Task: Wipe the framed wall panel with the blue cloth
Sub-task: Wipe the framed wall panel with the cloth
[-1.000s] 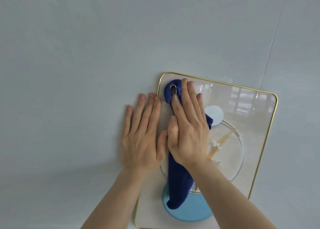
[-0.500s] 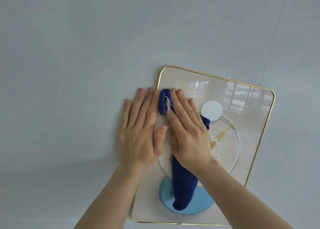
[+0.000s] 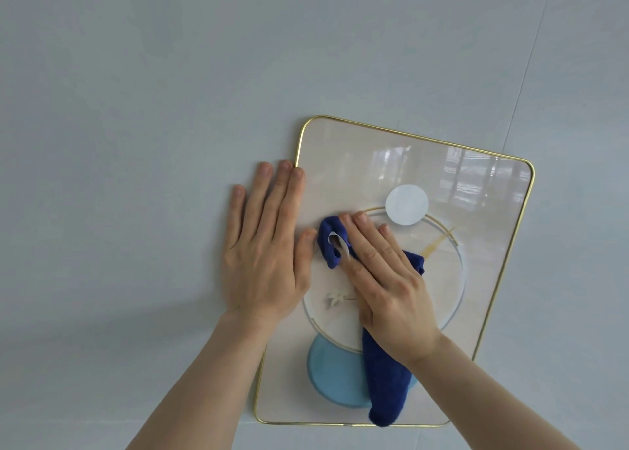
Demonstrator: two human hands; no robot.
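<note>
The framed wall panel [image 3: 357,163] has a thin gold rim and glossy beige glass printed with a white disc, a ring and a light blue disc. My right hand [image 3: 388,279] lies flat on the dark blue cloth [image 3: 386,385] and presses it against the glass near the panel's middle. One end of the cloth bunches past my fingertips, and the rest hangs down below my wrist to the lower rim. My left hand [image 3: 265,245] rests flat with fingers spread across the panel's left rim, partly on the wall, holding nothing.
The panel hangs on a plain pale grey wall [image 3: 136,109]. A thin vertical seam [image 3: 531,61] runs down the wall above the panel's right side. The glass reflects windows in its upper right part.
My right hand and the cloth have slid down from the panel's upper left corner to its middle. My left hand has stayed at the left rim. The view has shifted, showing the panel's lower edge.
</note>
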